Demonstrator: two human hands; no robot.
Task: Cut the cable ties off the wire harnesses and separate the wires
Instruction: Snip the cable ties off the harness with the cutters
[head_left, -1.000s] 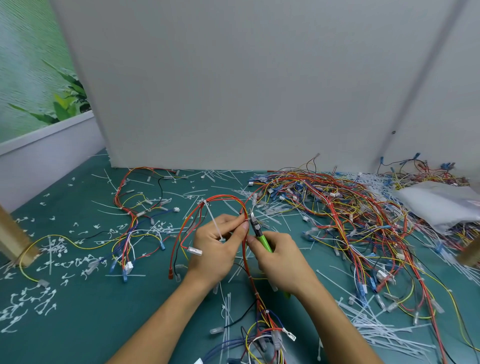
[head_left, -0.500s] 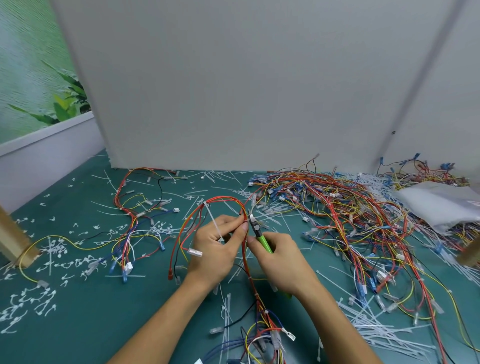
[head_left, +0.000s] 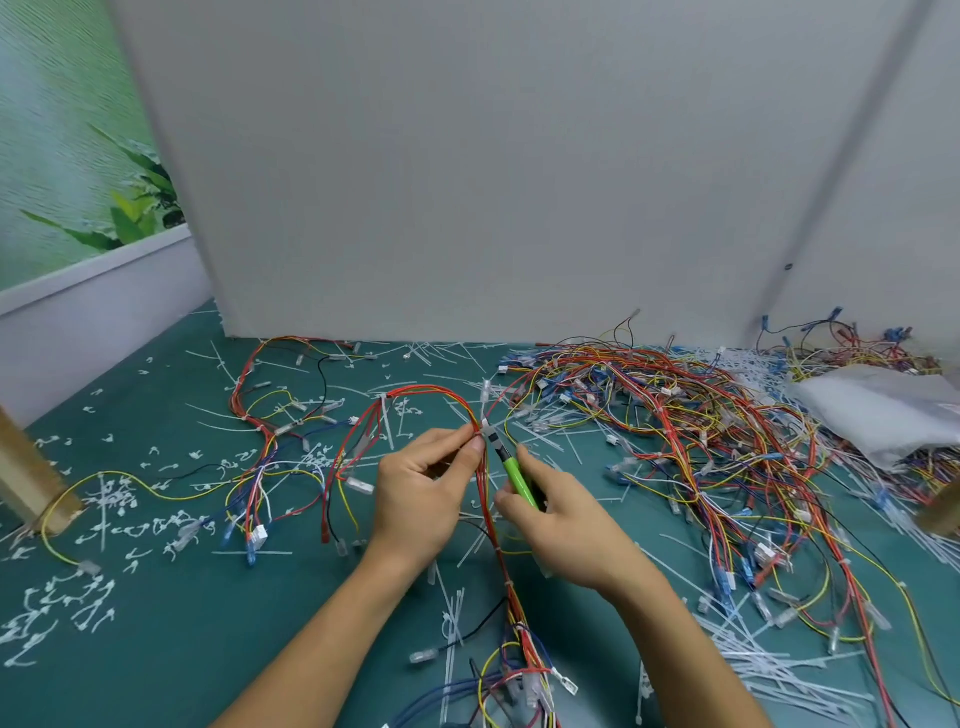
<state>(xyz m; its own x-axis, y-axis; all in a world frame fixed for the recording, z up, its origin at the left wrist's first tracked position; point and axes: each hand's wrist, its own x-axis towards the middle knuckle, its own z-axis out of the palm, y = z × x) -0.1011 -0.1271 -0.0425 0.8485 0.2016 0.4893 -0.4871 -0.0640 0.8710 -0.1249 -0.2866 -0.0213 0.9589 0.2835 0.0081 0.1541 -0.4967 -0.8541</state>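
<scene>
At the middle of a green table (head_left: 156, 649), a person's left hand (head_left: 421, 493) pinches a red wire harness (head_left: 431, 392) between thumb and forefinger. The right hand (head_left: 561, 525) curls its fingers round a green-handled cutter (head_left: 514, 473), whose tip meets a white cable tie (head_left: 485, 426) on the bundle, just beside the left fingertips. A tangled pile of harnesses (head_left: 675, 415) spreads toward the table's right edge, near a plastic bag (head_left: 883, 410). Cut ties (head_left: 104, 613) litter the left side.

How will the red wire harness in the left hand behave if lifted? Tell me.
Probably floppy: the red-and-orange wire harness curves in a loose arc from the left hand. Likely light, pinched by fingertips alone. Its branches may snag the tangled multicoloured wire pile.
</scene>
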